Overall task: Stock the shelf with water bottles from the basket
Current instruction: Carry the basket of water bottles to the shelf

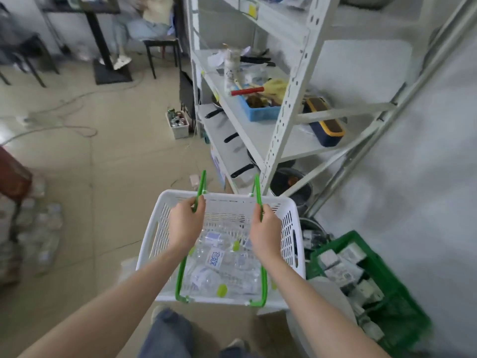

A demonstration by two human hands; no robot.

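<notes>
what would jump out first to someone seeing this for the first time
The white basket at bottom centre draws the eye first: it is full of clear water bottles with green caps, and the left hand and right hand each grip one of its green handles. Just behind it stands a pale metal shelf cluttered with a blue tray and pans, and a green crate of small boxes sits at lower right.

White slotted plastic basket (289,223); clear glossy plastic bottles (216,259); matt metal shelf (281,130).

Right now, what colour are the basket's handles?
Green handles on a white basket, shown in the head view.
</notes>
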